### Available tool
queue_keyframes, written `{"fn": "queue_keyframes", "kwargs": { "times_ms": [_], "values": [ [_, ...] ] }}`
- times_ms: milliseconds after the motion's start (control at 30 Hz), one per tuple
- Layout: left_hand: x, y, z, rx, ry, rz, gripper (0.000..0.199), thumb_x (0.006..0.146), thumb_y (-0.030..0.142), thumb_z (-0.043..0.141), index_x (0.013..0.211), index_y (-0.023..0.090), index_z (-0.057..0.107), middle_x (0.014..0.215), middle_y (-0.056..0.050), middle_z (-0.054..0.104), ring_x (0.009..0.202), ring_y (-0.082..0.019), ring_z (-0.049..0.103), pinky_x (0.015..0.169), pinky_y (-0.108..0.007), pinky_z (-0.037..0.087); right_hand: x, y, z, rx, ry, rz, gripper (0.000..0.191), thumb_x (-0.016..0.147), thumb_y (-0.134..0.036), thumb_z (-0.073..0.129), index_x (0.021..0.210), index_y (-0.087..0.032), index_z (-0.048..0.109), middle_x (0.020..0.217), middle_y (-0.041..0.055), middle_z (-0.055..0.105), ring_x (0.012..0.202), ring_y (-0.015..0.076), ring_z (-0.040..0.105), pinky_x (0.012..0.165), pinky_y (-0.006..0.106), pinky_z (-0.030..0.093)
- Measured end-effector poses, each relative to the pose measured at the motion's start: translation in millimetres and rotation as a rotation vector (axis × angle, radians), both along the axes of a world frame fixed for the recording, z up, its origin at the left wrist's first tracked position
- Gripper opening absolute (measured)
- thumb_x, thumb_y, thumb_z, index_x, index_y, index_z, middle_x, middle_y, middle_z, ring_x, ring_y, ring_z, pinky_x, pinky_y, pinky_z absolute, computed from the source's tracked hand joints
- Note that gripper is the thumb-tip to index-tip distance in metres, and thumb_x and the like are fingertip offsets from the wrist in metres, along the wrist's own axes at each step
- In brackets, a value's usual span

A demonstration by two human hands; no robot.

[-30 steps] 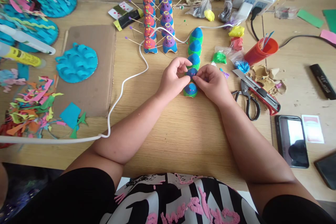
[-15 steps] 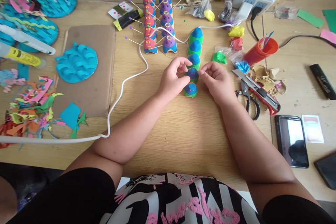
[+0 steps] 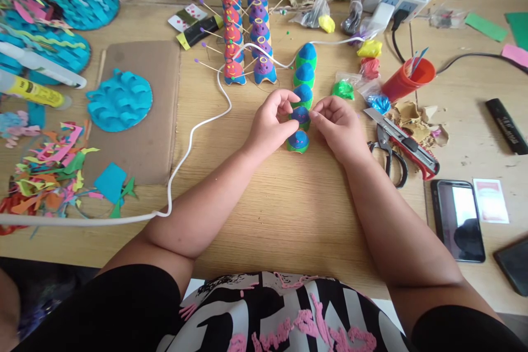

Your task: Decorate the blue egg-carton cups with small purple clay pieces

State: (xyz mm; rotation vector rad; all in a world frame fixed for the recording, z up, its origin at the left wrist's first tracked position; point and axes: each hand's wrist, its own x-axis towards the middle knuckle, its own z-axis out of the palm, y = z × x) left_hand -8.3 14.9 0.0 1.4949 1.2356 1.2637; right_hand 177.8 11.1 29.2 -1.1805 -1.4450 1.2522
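Note:
A row of blue-topped, green-based egg-carton cups (image 3: pixel 304 74), like a caterpillar, stands on the table in front of me. Its front cup (image 3: pixel 297 141) carries small pink dots and a mouth line. Curled around the row's left side, my left hand (image 3: pixel 272 124) grips it with thumb and fingers near the second cup. My right hand (image 3: pixel 339 125) is at the row's right side, thumb and forefinger pinched together beside the second cup. Whatever is in that pinch is too small to make out.
Red and purple caterpillars (image 3: pixel 234 47) with stick antennae stand behind on the left. A white cable (image 3: pixel 193 132) crosses the table. Right of my hand lie scissors (image 3: pixel 388 157), a box cutter (image 3: pixel 404 143) and an orange cup (image 3: pixel 408 78). A phone (image 3: pixel 460 220) lies front right.
The view has shifted very slightly. Both hands keep nearly the same place at the caterpillar, with the right fingertips still pinched beside it.

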Motion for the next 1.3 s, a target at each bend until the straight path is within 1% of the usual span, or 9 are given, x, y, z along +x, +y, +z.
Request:
{"fn": "queue_keyframes", "kwargs": {
  "times_ms": [133,300,500,633,833,933,1033,1200,1300],
  "values": [
    [0,0,-0.2,0.002,-0.030,0.006,0.050,0.069,0.002,0.066,0.113,0.025,0.068,0.097,0.001,0.065,0.096,-0.016,0.064,0.095,-0.032,0.057,0,1,-1.7,-0.010,0.070,-0.001,0.034,0.096,-0.045,0.088,0.090,-0.026,0.059,0.077,-0.0036,0.058,0.061,0.0098,0.042,0.054,0.026,0.035],
    [-1,1,-2.4,-0.010,-0.062,0.004,0.050,0.070,-0.001,0.062,0.112,0.025,0.069,0.095,0.001,0.062,0.090,-0.015,0.063,0.082,-0.028,0.054,0,1,-1.4,-0.019,0.097,-0.005,0.031,0.096,-0.038,0.089,0.090,-0.026,0.061,0.077,-0.0040,0.059,0.061,0.0093,0.044,0.054,0.025,0.036],
    [-1,2,-7.0,0.028,-0.047,0.017,0.050,0.072,-0.003,0.064,0.113,0.025,0.069,0.096,0.001,0.064,0.091,-0.015,0.065,0.085,-0.029,0.056,0,2,-2.7,-0.013,0.113,0.003,0.030,0.095,-0.036,0.089,0.090,-0.026,0.062,0.076,-0.0042,0.059,0.060,0.0088,0.043,0.053,0.025,0.034],
    [-1,2,-7.4,0.034,-0.032,0.020,0.049,0.073,-0.003,0.066,0.113,0.025,0.070,0.095,0.002,0.065,0.092,-0.015,0.065,0.087,-0.029,0.057,0,2,-3.6,0.002,0.113,0.003,0.029,0.094,-0.035,0.089,0.090,-0.026,0.062,0.077,-0.0039,0.059,0.063,0.0095,0.046,0.055,0.025,0.037],
    [-1,2,-4.7,0.000,-0.074,0.025,0.043,0.076,0.000,0.064,0.112,0.024,0.070,0.095,0.001,0.065,0.088,-0.014,0.063,0.081,-0.028,0.054,0,1,-3.7,-0.027,0.139,0.002,0.023,0.097,-0.034,0.082,0.092,-0.026,0.061,0.072,-0.0046,0.053,0.062,0.0105,0.045,0.054,0.025,0.038],
    [-3,3,-4.7,0.012,-0.108,0.031,0.037,0.081,0.005,0.065,0.111,0.025,0.069,0.096,0.001,0.066,0.086,-0.014,0.061,0.083,-0.029,0.054,1,3,-6.0,-0.028,0.199,-0.018,0.015,0.098,-0.031,0.075,0.096,-0.027,0.061,0.077,-0.0036,0.056,0.063,0.0108,0.049,0.053,0.025,0.041],
    [-4,4,-5.8,0.022,-0.135,0.038,0.033,0.083,0.008,0.067,0.111,0.026,0.069,0.096,0.001,0.066,0.088,-0.014,0.063,0.085,-0.028,0.054,3,7,-10.4,-0.009,0.270,-0.053,0.010,0.095,-0.024,0.068,0.096,-0.028,0.059,0.087,-0.0016,0.061,0.068,0.0116,0.056,0.056,0.025,0.048],
    [-3,4,-6.0,0.050,-0.158,0.055,0.031,0.084,0.010,0.068,0.110,0.026,0.069,0.095,0.001,0.066,0.089,-0.014,0.063,0.086,-0.029,0.054,6,13,-20.3,0.029,0.363,-0.095,0.019,0.091,-0.016,0.071,0.097,-0.029,0.058,0.099,-0.0011,0.068,0.086,0.0116,0.071,0.074,0.025,0.064],
    [-2,2,-4.1,0.056,-0.167,0.070,0.031,0.083,0.009,0.068,0.110,0.026,0.069,0.096,0.001,0.067,0.090,-0.014,0.063,0.085,-0.028,0.054,6,14,-24.2,0.028,0.366,-0.076,0.023,0.094,-0.024,0.077,0.103,-0.031,0.057,0.111,-0.0009,0.073,0.098,0.0135,0.078,0.080,0.027,0.068]
  ]
}}
